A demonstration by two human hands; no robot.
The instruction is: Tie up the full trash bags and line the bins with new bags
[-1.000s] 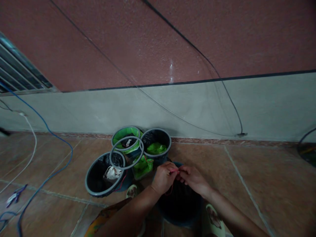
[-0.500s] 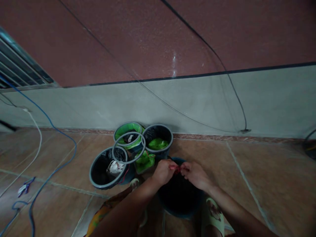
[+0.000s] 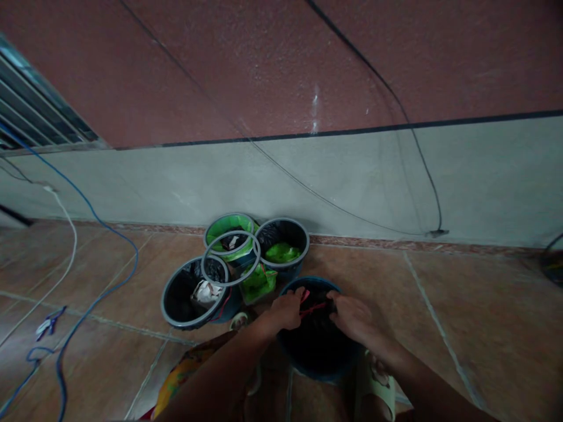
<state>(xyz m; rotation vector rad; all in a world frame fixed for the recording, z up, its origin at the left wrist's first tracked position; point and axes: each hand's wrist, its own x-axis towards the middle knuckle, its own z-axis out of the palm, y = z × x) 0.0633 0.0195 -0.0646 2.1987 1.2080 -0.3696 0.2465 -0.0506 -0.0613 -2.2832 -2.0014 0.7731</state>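
Between my feet stands a dark bin (image 3: 326, 378), its inside very dark, with a black bin bag (image 3: 319, 343) in it. My left hand (image 3: 288, 309) is closed at the bin's left side, its fingers on a red drawstring (image 3: 313, 309) that crosses the bag's top. Opposite, my right hand (image 3: 352, 317) has its fingers curled onto the dark bag at the right side. The fingertips of both hands are partly lost in shadow.
Beyond my left arm stand three lined bins (image 3: 176, 319), a loose grey rim ring (image 3: 203, 269) and a green bag (image 3: 257, 284). A blue cable (image 3: 99, 305) and purple-handled clippers (image 3: 50, 323) lie on the tiles at left. The wall (image 3: 352, 176) runs behind.
My hands have moved apart from their close pinch over the bin's far edge and lowered slightly. The red drawstring now stretches across between them. The view has shifted a little.
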